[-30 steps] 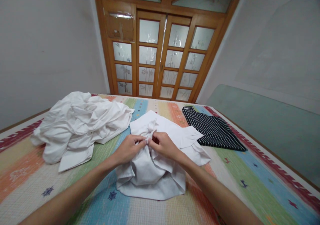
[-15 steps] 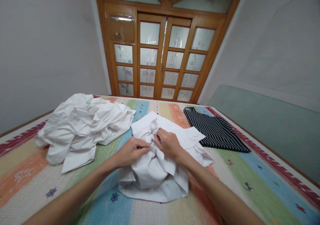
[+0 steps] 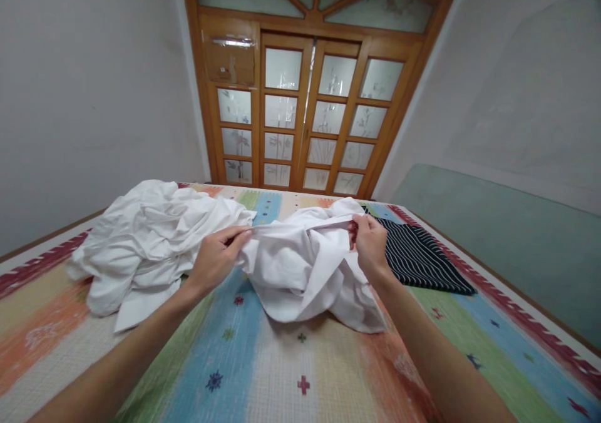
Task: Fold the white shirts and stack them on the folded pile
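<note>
A crumpled white garment hangs between my two hands over the middle of the patterned cloth surface. My left hand pinches the upper left end of its edge. At the upper right end, my right hand is closed on the same edge, which is drawn nearly straight between the hands. The lower folds droop towards me and partly rest on the surface. Beyond my left hand lies a heap of white cloth.
A folded black garment with white stripes lies to the right, just past my right hand. A pale green board runs along the right side. Wooden doors with glass panes stand behind the far edge.
My hands have moved apart, the left one to the left and up, the right one to the right. The white garment is lifted, stretched along its edge and farther from me.
</note>
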`<state>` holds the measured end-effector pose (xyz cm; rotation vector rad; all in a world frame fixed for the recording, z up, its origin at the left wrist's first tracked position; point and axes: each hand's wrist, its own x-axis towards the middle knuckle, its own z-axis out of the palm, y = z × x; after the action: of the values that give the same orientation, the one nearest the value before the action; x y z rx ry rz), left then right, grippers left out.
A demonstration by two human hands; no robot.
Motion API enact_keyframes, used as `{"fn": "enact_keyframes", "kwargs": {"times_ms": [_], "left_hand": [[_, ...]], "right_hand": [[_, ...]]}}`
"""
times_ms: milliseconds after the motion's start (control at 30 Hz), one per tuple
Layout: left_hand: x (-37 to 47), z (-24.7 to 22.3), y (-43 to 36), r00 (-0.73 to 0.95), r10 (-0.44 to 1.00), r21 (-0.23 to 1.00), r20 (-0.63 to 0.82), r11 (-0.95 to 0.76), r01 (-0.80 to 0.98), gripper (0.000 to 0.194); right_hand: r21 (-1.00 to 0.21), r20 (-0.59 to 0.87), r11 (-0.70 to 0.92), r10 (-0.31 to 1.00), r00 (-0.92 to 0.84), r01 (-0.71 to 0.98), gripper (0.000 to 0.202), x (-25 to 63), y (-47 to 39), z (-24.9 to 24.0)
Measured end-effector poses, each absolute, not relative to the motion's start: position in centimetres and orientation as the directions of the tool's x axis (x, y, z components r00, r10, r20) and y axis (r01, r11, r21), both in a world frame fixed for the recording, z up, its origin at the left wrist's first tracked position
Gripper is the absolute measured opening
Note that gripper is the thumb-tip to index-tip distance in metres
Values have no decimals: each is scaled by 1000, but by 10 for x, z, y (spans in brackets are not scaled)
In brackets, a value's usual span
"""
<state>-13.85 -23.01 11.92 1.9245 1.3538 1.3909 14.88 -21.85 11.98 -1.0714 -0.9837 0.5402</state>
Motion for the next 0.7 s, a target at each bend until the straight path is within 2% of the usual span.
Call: {"fn": "enact_keyframes", "kwargs": {"times_ms": [100,167,267,333,400,467,600,700], "left_hand": [[-137,120,-231,3,839,718,544,-467,517,33],[-137,119,-231,38,835,676,549,-470,567,31],[-139,120,-229,82,851,644,518,-452,617,28],[-140,121,-228,83,871,650,483,-421,633,28],[-141,122,-229,86,890,664,447,-395,635,27],[-140,121,-232,106,888,665,448,-410,624,26],[-130,113,-241,252,839,589,482,-523,617,31],[-117,100,-248,408,819,525,404,-573,629,32]], "right_hand": [[-910,411,394,805,428,133,23,145,-225,125],[-908,411,358,863,293,219,25,140,-228,124],[-845,334,323,941,-51,426,24,133,-232,119],[-746,257,383,920,-296,544,20,129,-235,115],[-636,206,481,860,-468,604,17,125,-239,113],[-554,161,520,833,-529,651,18,120,-243,112],[-473,88,483,858,-506,737,23,110,-251,112],[-413,20,486,851,-525,771,30,105,-254,111]]}}
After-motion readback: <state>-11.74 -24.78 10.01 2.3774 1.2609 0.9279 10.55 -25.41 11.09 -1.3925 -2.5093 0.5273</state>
